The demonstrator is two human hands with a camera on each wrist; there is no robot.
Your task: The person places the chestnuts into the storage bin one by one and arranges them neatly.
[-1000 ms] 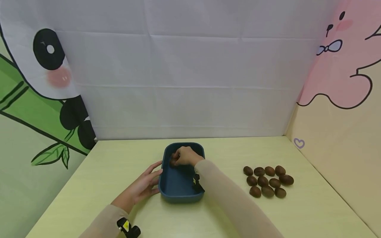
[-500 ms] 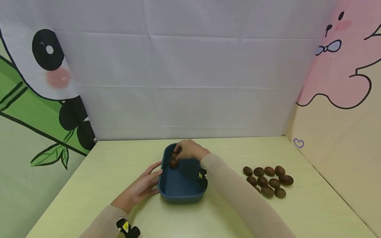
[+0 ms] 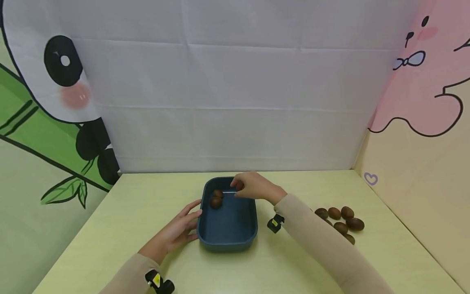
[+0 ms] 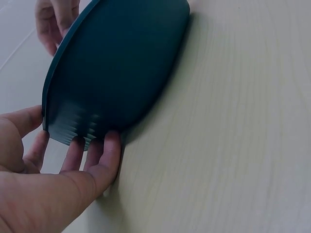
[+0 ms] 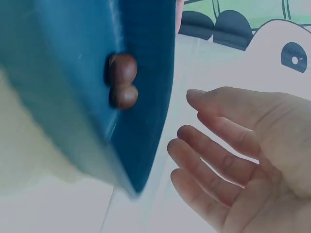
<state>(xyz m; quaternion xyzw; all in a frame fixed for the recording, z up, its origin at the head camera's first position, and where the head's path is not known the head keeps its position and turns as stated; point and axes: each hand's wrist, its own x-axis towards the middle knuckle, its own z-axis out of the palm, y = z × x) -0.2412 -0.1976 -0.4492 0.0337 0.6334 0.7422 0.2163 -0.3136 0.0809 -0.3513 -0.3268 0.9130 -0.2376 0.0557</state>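
Note:
A dark blue rectangular bin (image 3: 228, 228) stands on the table, with two round brown nuts (image 3: 216, 202), chestnut-like, touching each other in its back left part. Against its left wall rests my left hand (image 3: 180, 228); the left wrist view shows its fingers (image 4: 112, 145) spread along the outside of the wall. My right hand (image 3: 258, 187) is above the bin's back right corner. Its fingers are relaxed and apart in the right wrist view, with nothing between them. More brown nuts (image 3: 355, 224) lie in rows on the right, partly hidden behind the right forearm.
The pale wooden table (image 3: 147, 196) ends at a white cloth backdrop (image 3: 235, 102). Side walls carry cartoon drawings, a panda-like one at left and a pink animal (image 3: 422, 102) at right. A small black camera (image 3: 275, 223) sits on the right wrist.
My right hand has let go of a nut in the bin and moved right, uncovering two nuts there. Its forearm now hides part of the nut rows. The left hand has kept its place.

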